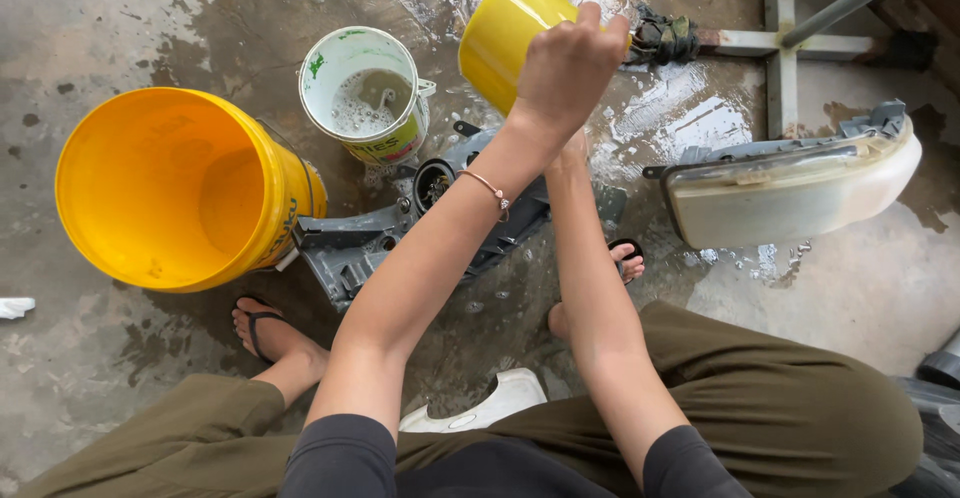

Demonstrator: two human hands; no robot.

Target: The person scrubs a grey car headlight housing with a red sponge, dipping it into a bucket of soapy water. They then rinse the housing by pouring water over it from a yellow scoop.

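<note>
My left hand [565, 63], with a thin bracelet on its wrist, grips a yellow plastic mug [500, 33] tilted on its side above the wet floor. Below it a grey headlight housing [350, 243] lies back side up on the concrete. My right hand [573, 150] reaches in under the left wrist towards that housing. Most of it is hidden, so its grip cannot be seen.
A large yellow bucket [170, 188] stands at the left, beside a small white bucket [365, 93] of soapy water. A second headlight [790, 183] with a cloudy lens lies at the right. A dark rag [660, 33] and a metal frame [780, 43] are beyond. A white stool [500, 403] is under me.
</note>
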